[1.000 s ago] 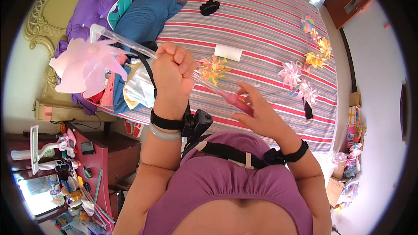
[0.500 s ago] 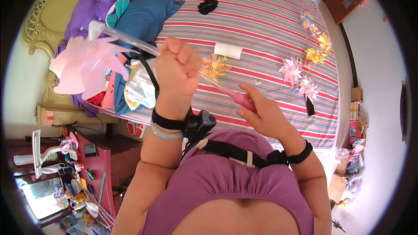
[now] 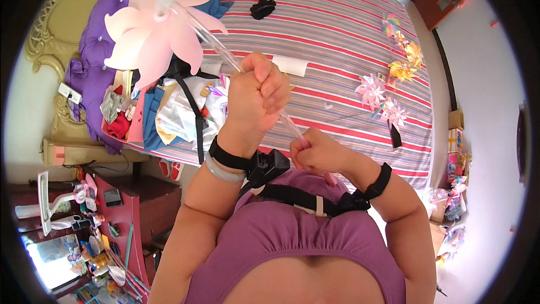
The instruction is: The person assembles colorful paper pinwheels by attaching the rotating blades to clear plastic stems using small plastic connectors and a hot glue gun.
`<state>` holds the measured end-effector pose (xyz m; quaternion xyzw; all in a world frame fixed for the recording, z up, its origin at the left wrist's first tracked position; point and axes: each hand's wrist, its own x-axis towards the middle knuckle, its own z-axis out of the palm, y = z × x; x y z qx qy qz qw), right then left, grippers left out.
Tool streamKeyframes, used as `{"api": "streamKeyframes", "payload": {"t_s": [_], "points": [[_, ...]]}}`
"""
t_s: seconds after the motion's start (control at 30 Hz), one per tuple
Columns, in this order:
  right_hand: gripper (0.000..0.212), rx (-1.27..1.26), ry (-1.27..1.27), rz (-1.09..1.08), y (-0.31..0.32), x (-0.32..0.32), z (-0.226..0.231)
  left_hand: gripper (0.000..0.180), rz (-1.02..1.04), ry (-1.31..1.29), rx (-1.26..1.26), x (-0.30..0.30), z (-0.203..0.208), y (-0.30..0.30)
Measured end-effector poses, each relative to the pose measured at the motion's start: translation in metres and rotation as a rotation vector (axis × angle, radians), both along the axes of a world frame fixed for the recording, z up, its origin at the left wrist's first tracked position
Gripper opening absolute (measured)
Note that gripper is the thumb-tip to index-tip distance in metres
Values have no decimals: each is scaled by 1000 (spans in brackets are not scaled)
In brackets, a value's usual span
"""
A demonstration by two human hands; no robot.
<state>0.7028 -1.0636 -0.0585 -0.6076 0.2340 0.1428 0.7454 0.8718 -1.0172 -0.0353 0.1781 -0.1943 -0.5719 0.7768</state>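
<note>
A large pale pink pinwheel (image 3: 143,42) is held up at the upper left, tilted, on a clear plastic stick (image 3: 211,39). My left hand (image 3: 256,98) is wrapped around the stick midway along it. At the lower end, my right hand (image 3: 320,152) is closed around the pink handle, whose tip shows below my fingers. Behind my left hand, a smaller, multicoloured pinwheel (image 3: 220,91) is partly covered. At the right of the striped bed lie pink pinwheels (image 3: 372,91) and a golden pinwheel (image 3: 401,71).
A white roll (image 3: 289,66) and a black cloth item (image 3: 262,8) lie on the striped bed (image 3: 326,34). Clothes (image 3: 183,115) are heaped at its left, by a purple headboard cushion (image 3: 98,56). A cluttered dressing table (image 3: 115,208) stands at lower left.
The pink pinwheel has swung up and to the right, turning its face. My left hand has shifted right with the stick. My right hand has closed around the handle and moved slightly lower.
</note>
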Motion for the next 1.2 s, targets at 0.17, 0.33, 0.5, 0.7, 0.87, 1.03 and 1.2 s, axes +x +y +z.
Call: {"api": "streamKeyframes", "payload": {"t_s": [0.17,0.33,0.5,0.7,0.87,1.03,1.2], "points": [[12,-404,-92,-137,7,4,-21,21,119,-40,100,-4,-2,-1],[10,-453,30,-209,5,4,-18,21,197,-129,189,-10,-6,-8],[9,-496,30,-249,3,1,-30,21,172,-84,178,-10,-7,-15],[32,-353,-204,-229,-12,-18,-26,20,194,32,141,15,-14,-11],[46,-764,-171,-342,2,-55,-13,20,321,64,114,36,-16,0],[24,-1209,-316,-511,5,-57,-22,21,252,192,59,36,-17,-4],[33,364,-213,-213,-15,-71,-22,21,-20,139,-208,34,-13,-12]]}}
